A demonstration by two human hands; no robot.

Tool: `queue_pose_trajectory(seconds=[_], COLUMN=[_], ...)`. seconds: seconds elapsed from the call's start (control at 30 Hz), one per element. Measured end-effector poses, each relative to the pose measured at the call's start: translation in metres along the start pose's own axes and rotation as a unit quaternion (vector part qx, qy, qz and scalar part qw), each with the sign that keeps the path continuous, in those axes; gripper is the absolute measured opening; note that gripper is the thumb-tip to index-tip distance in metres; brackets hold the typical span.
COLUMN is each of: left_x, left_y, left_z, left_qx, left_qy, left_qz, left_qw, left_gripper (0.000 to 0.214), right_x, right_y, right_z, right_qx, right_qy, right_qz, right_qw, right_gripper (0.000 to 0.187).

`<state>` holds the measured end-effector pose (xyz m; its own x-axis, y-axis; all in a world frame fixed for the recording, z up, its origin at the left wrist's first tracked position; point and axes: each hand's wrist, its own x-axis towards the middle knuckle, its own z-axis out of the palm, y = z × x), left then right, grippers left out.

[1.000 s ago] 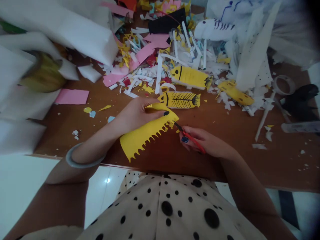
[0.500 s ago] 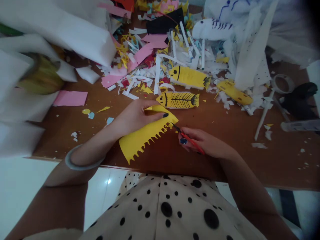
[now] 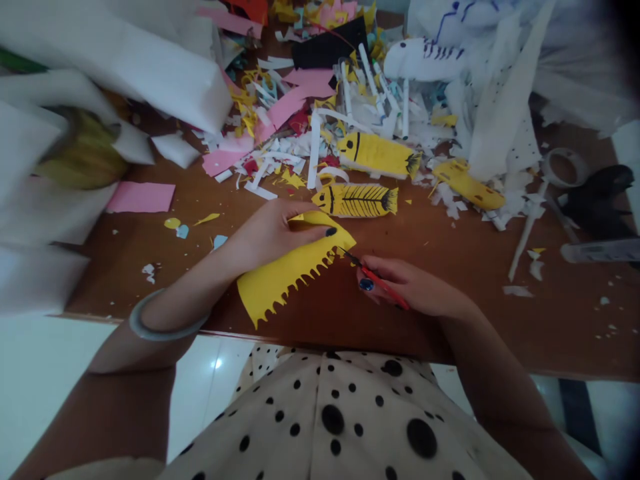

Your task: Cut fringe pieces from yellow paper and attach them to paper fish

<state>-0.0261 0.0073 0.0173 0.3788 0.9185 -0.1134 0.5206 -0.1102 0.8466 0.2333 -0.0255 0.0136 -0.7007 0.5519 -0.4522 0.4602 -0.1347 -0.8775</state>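
My left hand point(image 3: 273, 233) is closed on a folded yellow paper piece point(image 3: 285, 272) with a jagged, toothed lower edge, held just above the brown table point(image 3: 450, 320). My right hand point(image 3: 410, 285) grips small red-handled scissors point(image 3: 373, 277). Their blades point left and touch the toothed edge near the paper's right end. A grey bangle point(image 3: 155, 320) sits on my left wrist.
Finished yellow paper fish lie beyond my hands: one with black bones point(image 3: 356, 199), another point(image 3: 376, 153) behind it, a third point(image 3: 467, 183) to the right. Paper scraps, pink sheets point(image 3: 141, 197), white paper rolls, a tape ring point(image 3: 563, 167) and a black object point(image 3: 600, 200) crowd the table.
The scissors' blades have edged slightly left along the toothed edge of the yellow paper. Both hands otherwise stay in place.
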Motion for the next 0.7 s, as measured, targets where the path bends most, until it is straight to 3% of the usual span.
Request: queue_pose_trajectory(seconds=[0.37,0.6,0.7], left_x=[-0.0012,0.0000,0.0007], left_y=[0.0039,0.0017,-0.0008], left_z=[0.0001,0.0002,0.0000], left_qx=[0.023,0.023,0.024], left_qy=[-0.004,0.018,0.014], left_qz=[-0.001,-0.030,-0.003], left_qw=[1.000,0.999,1.000], left_gripper=[0.029,0.030,0.026], right_x=[0.0001,-0.0014,-0.0007], right_y=[0.0008,-0.0008,-0.0017], right_z=[0.0003,0.0034,0.0050], right_qx=[0.006,0.080,0.103], right_qy=[-0.002,-0.005,-0.008], right_qz=[0.008,0.024,0.041], right_qw=[1.000,0.996,0.994], right_gripper=[0.024,0.026,0.028])
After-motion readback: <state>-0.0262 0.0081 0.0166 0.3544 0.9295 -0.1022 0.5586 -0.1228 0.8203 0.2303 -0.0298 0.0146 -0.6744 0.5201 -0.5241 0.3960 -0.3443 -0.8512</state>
